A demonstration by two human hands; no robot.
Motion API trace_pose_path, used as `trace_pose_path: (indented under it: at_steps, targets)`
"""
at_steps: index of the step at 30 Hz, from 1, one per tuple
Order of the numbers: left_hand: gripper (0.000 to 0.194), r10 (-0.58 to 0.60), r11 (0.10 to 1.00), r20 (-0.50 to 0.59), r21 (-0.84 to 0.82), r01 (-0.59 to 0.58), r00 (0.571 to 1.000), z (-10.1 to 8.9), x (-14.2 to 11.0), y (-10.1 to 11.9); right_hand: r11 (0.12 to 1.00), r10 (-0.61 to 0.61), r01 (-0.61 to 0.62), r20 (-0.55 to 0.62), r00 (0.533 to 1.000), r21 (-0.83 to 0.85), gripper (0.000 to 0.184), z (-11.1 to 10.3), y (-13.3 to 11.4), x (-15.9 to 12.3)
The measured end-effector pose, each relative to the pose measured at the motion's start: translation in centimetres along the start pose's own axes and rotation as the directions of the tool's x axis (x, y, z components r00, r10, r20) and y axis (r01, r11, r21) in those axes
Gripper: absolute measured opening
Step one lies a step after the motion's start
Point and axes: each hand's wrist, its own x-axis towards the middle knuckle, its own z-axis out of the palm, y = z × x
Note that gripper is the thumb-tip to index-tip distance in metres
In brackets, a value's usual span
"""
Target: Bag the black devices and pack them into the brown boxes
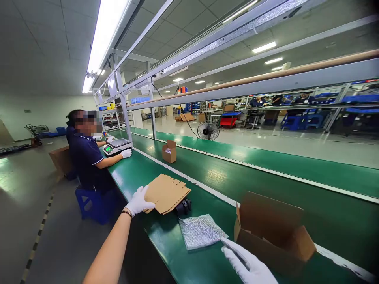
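My left hand [139, 202], in a white glove, grips the near left edge of a stack of flattened cardboard boxes [167, 192]. Beside the stack's right end, partly under it, is a black object [185, 206] whose kind I cannot make out. A silvery bubble-wrap bag [201, 232] lies flat on the green bench. At its near right corner is my right hand [244, 260], also gloved in white, with stretched fingers apart and fingertips touching the bag. Just beyond that hand stands an open cardboard box [269, 232]; its inside bottom is hidden.
A small open carton [169, 152] with something inside stands on the green conveyor belt [204, 169]. Further left, a seated co-worker [85, 157] has a gloved hand beside a digital scale [117, 146]. Metal posts [124, 110] and a rail rise over the bench.
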Motion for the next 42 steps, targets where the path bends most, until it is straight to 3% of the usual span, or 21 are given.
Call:
trace_pose_path:
  at_steps: [4, 8, 14, 17, 20, 23, 25, 26, 28, 30, 32, 34, 36, 38, 40, 42]
  targets:
    - [0.127, 0.0, 0.996, 0.093, 0.093, -0.009, 0.996, 0.4, 0.7, 0.2, 1.0, -0.023, 0.023, -0.011, 1.0, 0.0, 0.049, 0.0, 0.0, -0.4]
    - [0.124, 0.017, 0.991, 0.151, 0.127, -0.037, 0.988, -0.5, 2.1, 0.2, 1.0, 0.0, 0.001, -0.028, 1.0, 0.006, 0.053, -0.4, -0.1, -1.1]
    - [0.112, 0.026, 0.998, 0.179, 0.05, -0.035, 0.984, -2.7, 3.2, 0.0, 0.975, 0.151, -0.157, 0.045, 0.987, 0.156, 0.06, -0.9, -0.2, -1.7]
    - [0.098, 0.022, 1.0, 0.118, -0.024, -0.02, 0.993, -3.6, 2.8, -0.1, 0.957, 0.197, -0.209, 0.081, 0.977, 0.201, 0.061, -0.8, -0.1, -1.9]
    - [0.096, 0.01, 0.998, 0.034, -0.059, -0.008, 0.999, -4.0, 1.4, 0.8, 0.944, 0.201, -0.22, 0.102, 0.974, 0.244, 0.065, -0.5, -0.3, -1.8]
    - [0.105, 0.046, 0.997, -0.082, -0.057, -0.051, 0.996, -3.1, -2.1, 3.5, 0.88, 0.228, -0.253, 0.109, 0.967, 0.401, 0.077, 0.3, -1.2, -1.6]
    - [0.11, 0.166, 0.985, -0.217, -0.01, -0.172, 0.962, -1.3, -5.7, 6.1, 0.763, 0.211, -0.212, 0.074, 0.975, 0.611, 0.088, 0.5, -2.2, -1.6]
    - [0.108, 0.26, 0.964, -0.285, 0.023, -0.265, 0.923, 0.0, -7.7, 7.5, 0.69, 0.198, -0.161, 0.029, 0.98, 0.706, 0.09, 0.3, -2.8, -1.6]
    - [0.102, 0.405, 0.907, -0.282, 0.005, -0.421, 0.87, 2.5, -11.6, 10.0, 0.594, 0.245, -0.075, -0.091, 0.965, 0.801, 0.089, -0.6, -3.8, -2.1]
    - [0.107, 0.424, 0.863, -0.198, -0.206, -0.461, 0.884, 4.2, -14.6, 12.0, 0.605, 0.358, -0.086, -0.174, 0.917, 0.792, 0.084, -2.2, -4.4, -3.0]
    - [0.109, 0.36, 0.737, -0.137, -0.565, -0.372, 0.923, 4.7, -16.2, 13.8, 0.654, 0.415, -0.172, -0.161, 0.895, 0.736, 0.081, -3.8, -4.6, -4.4]
    - [0.091, 0.296, 0.455, -0.069, -0.867, -0.204, 0.953, 4.1, -16.9, 15.8, 0.74, 0.38, -0.225, -0.117, 0.918, 0.634, 0.078, -4.7, -4.5, -5.6]
    - [0.067, 0.303, 0.205, 0.044, -0.979, -0.02, 0.952, 3.0, -17.1, 18.0, 0.842, 0.353, -0.229, -0.178, 0.919, 0.488, 0.083, -4.9, -4.5, -6.3]
    - [0.057, 0.423, 0.171, 0.127, -0.983, 0.059, 0.897, 2.3, -17.6, 20.2, 0.91, 0.317, -0.184, -0.339, 0.886, 0.371, 0.103, -4.6, -4.5, -6.6]
    - [0.057, 0.566, 0.239, 0.11, -0.97, -0.035, 0.817, 2.0, -18.5, 22.2, 0.938, 0.279, -0.135, -0.465, 0.84, 0.319, 0.119, -4.3, -4.6, -6.9]
    - [0.058, 0.627, 0.256, 0.025, -0.951, -0.175, 0.778, 2.3, -19.2, 23.4, 0.946, 0.282, -0.144, -0.517, 0.808, 0.29, 0.116, -4.3, -4.6, -7.9]
